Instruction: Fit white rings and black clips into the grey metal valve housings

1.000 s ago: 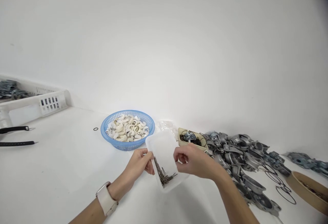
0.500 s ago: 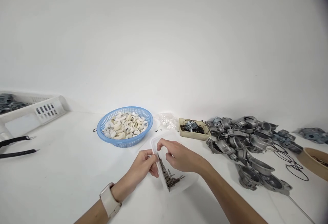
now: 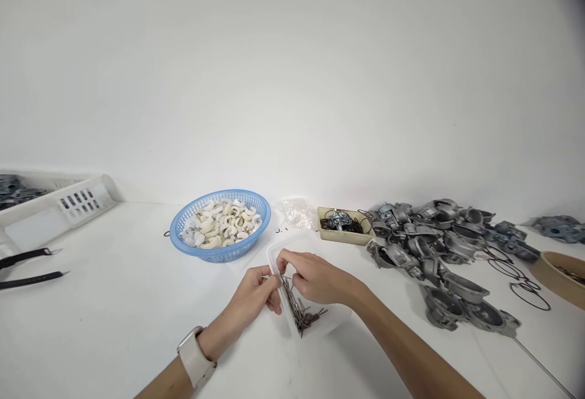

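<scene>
Thin metal pins (image 3: 302,315) lie heaped at the near end of your white tub (image 3: 295,243). Your left hand (image 3: 253,296) pinches the tub's left rim; your right hand (image 3: 315,277) curls half-closed over its inside, any hold I can't tell. Metal castings (image 3: 461,286) spread right of the tub; beyond it, leftward, sits a blue basket (image 3: 219,254).

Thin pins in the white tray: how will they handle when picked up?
The pins are probably stiff, looking straight and slender. They may roll or slide, lying loose in the tray. Overlapping, they'd likely disturb neighbours.
</scene>
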A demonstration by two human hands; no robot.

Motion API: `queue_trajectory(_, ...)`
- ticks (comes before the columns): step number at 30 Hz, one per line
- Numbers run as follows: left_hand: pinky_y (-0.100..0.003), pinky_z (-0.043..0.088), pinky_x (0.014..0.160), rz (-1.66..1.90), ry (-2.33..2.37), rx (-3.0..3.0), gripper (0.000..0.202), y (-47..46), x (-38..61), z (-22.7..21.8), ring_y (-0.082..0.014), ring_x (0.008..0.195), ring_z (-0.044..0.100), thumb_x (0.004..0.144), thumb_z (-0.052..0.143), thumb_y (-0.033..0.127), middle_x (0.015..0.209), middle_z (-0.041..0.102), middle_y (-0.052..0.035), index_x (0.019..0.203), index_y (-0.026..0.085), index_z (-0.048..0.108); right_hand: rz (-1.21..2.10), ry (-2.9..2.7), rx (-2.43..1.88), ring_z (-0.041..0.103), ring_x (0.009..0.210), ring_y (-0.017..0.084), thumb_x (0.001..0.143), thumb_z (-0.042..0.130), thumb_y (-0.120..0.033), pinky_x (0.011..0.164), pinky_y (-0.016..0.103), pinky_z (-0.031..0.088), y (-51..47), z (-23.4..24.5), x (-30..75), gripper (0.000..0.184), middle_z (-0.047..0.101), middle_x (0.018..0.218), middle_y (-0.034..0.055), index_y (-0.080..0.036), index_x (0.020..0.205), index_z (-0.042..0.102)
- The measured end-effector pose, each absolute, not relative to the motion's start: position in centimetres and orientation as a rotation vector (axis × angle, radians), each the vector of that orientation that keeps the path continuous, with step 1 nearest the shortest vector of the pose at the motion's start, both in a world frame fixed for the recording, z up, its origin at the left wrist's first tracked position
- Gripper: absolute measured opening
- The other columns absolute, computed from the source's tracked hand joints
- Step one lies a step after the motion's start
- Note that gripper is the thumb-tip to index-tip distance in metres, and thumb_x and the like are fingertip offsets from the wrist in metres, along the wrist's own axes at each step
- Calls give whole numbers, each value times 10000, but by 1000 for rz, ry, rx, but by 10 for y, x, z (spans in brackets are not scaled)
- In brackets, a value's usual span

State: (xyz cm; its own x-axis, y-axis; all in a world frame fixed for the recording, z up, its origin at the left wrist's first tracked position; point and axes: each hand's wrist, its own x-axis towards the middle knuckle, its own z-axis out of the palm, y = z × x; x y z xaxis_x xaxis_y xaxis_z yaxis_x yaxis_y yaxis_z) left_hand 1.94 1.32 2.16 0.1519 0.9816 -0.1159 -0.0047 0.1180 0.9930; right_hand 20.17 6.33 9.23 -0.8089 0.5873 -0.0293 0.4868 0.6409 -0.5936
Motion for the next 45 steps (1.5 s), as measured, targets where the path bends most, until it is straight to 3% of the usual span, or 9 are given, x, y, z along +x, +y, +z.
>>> queue_trajectory(18, -262, 484, 570, 1038, 1180, 1193, 192, 12, 19, 26, -165, 487, 607, 753, 532, 343, 493, 642, -29, 797, 161, 576, 876, -2682, -859, 411, 671, 129, 781, 381, -25, 607, 249, 276, 63, 90, 202, 292, 501, 791, -49, -254, 953, 441)
queue_trajectory(24, -260, 481, 574, 1054, 1180, 1194, 217, 14, 18, 23, -167, 488, 609, 755, 535, 355, 500, 647, -36, 825, 156, 590, 935, -2688, -864, 435, 691, 128, 768, 389, -14, 638, 250, 293, 63, 90, 204, 328, 562, 892, -29, -249, 985, 460)
queue_trajectory(45, -254, 473, 577, 1060, 1198, 1203, 248, 15, 17, 22, -170, 502, 611, 795, 563, 401, 499, 637, -26, 833, 158, 597, 911, -2697, -855, 433, 665, 124, 748, 386, -4, 631, 246, 296, 66, 84, 203, 349, 539, 832, -36, -245, 978, 492)
